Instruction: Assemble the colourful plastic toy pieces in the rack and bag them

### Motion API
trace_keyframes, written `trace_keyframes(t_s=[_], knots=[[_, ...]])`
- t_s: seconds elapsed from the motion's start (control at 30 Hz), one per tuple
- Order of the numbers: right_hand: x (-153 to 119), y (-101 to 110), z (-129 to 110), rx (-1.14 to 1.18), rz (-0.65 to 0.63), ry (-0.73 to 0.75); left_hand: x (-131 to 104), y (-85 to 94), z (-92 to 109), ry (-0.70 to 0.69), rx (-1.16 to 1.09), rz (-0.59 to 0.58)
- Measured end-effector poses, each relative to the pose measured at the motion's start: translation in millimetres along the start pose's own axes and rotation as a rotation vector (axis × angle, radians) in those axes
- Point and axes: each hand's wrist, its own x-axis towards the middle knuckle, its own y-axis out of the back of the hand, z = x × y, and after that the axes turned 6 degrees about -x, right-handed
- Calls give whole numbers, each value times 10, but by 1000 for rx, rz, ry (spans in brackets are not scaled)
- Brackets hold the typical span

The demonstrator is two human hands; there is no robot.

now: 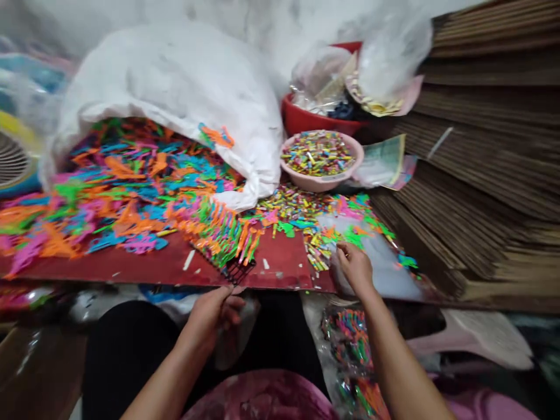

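My left hand (pixel 216 312) is at the table's front edge, fingers curled, thumb at the near corner of a black grid (pixel 238 273). A blurred translucent sheet shows below those fingers; what they grip is unclear. A dense row of colourful plastic toy guns (pixel 227 230) stands along the grid. My right hand (pixel 356 268) is closed in a pinch over the left side of some clear plastic (pixel 389 271); anything between its fingertips is too small to make out. Small yellow-and-coloured pieces (pixel 317 254) lie just left of it.
A white sack (pixel 184 76) spills a heap of toy guns (pixel 126 192) across the red table (pixel 144 265). Behind stand a pink bowl (pixel 321 184) of small pieces and a red basin (pixel 301 119). Stacked cardboard (pixel 485 140) rises at right; a fan (pixel 13 157) is far left.
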Motion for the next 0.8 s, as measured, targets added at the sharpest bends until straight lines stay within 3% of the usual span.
trace_keyframes(t_s=[0.13,0.37,0.6,0.8], knots=[[80,115,374,-292,-93,-165,43,-187,6,138,-8,-37],[319,128,550,-469,-83,-327,80,-479,-3,185,-153,-89],[714,50,756,-487,-163,-416,194,-809,53,151,-104,-243],[952,4,770,-392,-199,-430,203,-793,-26,71,0,-397]])
